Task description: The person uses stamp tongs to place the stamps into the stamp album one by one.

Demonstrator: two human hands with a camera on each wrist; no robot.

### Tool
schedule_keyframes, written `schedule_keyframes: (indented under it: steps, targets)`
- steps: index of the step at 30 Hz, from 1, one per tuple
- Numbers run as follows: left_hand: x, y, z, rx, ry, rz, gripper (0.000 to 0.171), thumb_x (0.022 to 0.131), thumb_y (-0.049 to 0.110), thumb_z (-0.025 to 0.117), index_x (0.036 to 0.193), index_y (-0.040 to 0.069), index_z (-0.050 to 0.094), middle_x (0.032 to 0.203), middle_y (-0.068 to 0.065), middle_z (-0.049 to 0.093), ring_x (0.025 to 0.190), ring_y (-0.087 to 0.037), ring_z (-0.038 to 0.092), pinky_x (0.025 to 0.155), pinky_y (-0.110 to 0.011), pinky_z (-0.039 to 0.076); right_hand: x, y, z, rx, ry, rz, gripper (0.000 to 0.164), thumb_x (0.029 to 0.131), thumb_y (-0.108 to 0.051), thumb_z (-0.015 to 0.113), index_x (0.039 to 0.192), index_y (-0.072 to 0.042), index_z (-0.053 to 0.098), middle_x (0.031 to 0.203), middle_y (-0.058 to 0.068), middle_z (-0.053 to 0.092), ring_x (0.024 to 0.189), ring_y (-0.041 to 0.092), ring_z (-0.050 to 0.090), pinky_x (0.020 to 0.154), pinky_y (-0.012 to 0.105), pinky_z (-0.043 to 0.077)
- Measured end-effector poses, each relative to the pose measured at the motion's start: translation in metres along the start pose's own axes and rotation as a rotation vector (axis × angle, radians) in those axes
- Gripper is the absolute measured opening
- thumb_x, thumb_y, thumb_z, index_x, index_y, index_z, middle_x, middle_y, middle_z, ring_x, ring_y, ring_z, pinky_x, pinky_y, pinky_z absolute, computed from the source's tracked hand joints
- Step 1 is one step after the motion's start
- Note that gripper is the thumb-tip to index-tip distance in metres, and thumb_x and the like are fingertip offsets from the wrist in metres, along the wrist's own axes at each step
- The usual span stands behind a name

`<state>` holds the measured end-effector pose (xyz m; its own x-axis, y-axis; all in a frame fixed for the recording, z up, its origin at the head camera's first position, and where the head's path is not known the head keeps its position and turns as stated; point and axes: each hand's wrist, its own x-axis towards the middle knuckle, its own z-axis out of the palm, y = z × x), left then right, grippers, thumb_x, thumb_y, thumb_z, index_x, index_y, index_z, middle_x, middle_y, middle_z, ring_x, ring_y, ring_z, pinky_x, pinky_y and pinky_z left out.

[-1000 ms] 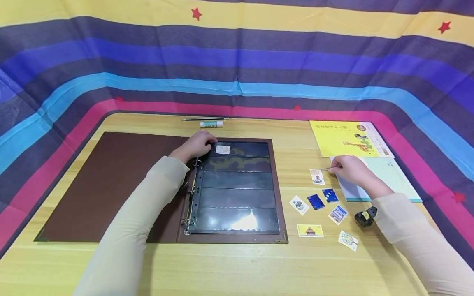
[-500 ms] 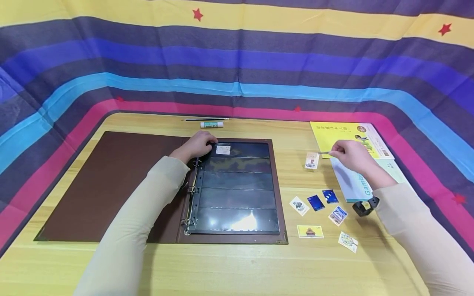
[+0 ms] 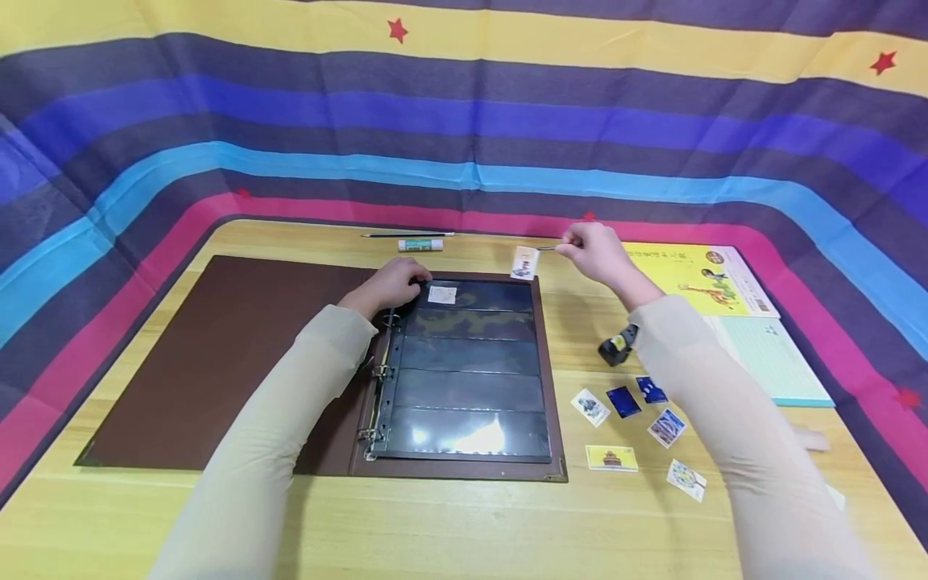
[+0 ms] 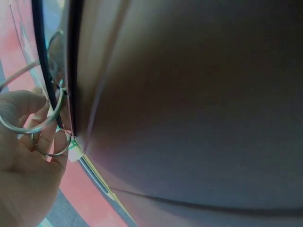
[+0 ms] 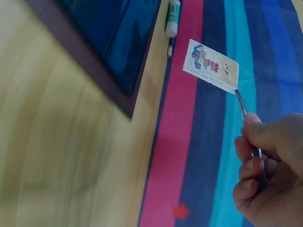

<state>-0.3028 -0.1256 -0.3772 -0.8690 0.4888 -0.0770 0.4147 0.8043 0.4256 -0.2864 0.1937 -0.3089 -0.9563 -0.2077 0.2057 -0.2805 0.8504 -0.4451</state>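
Pinched in my right hand [image 3: 596, 251] is a pair of metal tweezers [image 5: 241, 104], its tips on the edge of a white-bordered postage stamp [image 3: 525, 263] with a red and blue picture. The stamp is in the air near the top right corner of an open brown stamp album [image 3: 210, 362]. My left hand [image 3: 391, 285] grips the top left corner of the black pocket page [image 3: 467, 354], beside the binder rings [image 4: 31, 127]. A pale stamp [image 3: 442, 295] sits in the page's top pocket.
Several loose stamps [image 3: 612, 458] lie right of the album. A yellow booklet [image 3: 696, 278] and a pale notepad [image 3: 783, 362] are farther right. Behind the album lie a glue stick [image 3: 420, 245] and a pencil [image 3: 408, 235]. A striped cloth [image 3: 478, 121] rises behind the table.
My right hand has lifted the stamp with the tweezers from the table beside the notepad and carried it left toward the album's top right corner. My left hand stays at the page corner.
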Motion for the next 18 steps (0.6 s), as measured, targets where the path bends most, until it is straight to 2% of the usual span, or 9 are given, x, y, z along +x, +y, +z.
schedule_keyframes:
  steps: [8,14,18]
  targets:
    - [0.001,0.0,-0.001,-0.007,0.011,0.009,0.028,0.08,0.004,0.042,0.105,0.009,0.055,0.102,-0.007,0.048,0.094,-0.021,0.042,0.079,-0.035,0.034,0.03,-0.025,0.042,0.041,-0.028,0.04,0.016,0.079,-0.02,0.055,0.072,-0.006,0.053,0.069,0.006,0.052,0.063,0.019,0.043,0.06,0.03,0.034]
    - [0.002,-0.001,-0.001,-0.023,0.011,0.006,0.028,0.08,0.003,0.042,0.104,0.009,0.056,0.101,-0.007,0.049,0.091,-0.02,0.043,0.077,-0.035,0.034,0.04,-0.032,0.062,0.07,-0.05,0.086,0.015,0.078,-0.017,0.056,0.071,-0.005,0.053,0.069,0.005,0.051,0.065,0.019,0.043,0.062,0.03,0.034]
    - [0.002,-0.002,-0.001,-0.034,0.009,-0.006,0.028,0.081,0.004,0.042,0.104,0.01,0.055,0.102,-0.006,0.049,0.093,-0.019,0.043,0.078,-0.035,0.034,0.043,-0.033,0.07,0.072,-0.105,0.11,0.016,0.079,-0.018,0.056,0.071,-0.004,0.054,0.069,0.006,0.049,0.065,0.019,0.043,0.059,0.029,0.035]
